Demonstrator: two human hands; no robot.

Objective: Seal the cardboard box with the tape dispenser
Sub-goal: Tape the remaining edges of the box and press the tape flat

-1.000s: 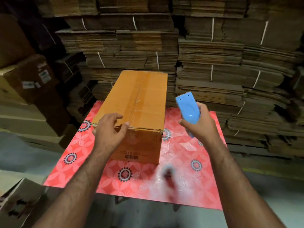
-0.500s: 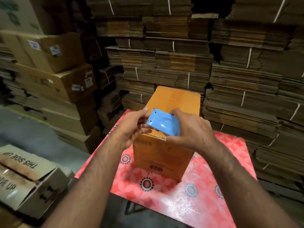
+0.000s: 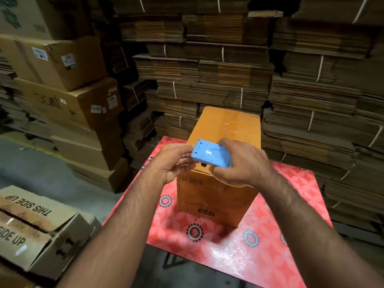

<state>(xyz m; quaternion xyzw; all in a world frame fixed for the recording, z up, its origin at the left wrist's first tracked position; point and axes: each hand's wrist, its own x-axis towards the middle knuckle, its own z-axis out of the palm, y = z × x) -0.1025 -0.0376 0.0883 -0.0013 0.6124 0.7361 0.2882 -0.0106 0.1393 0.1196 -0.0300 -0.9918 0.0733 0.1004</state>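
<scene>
— Blue tape dispenser (image 3: pixel 211 154) sits in our right hand (image 3: pixel 243 163), fingers clamped round it, above the near edge of the orange cardboard box (image 3: pixel 224 146).
— Our left hand (image 3: pixel 173 161) pinches at its toothed end; we judge we're freeing the tape.
— Next, stick the tape's end on the box's near face.

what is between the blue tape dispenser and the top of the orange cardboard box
Nothing visible. The blue tape dispenser, gripped by the right hand with the left hand at its toothed end, hovers over the near top edge of the orange cardboard box, whose top is bare.
</scene>
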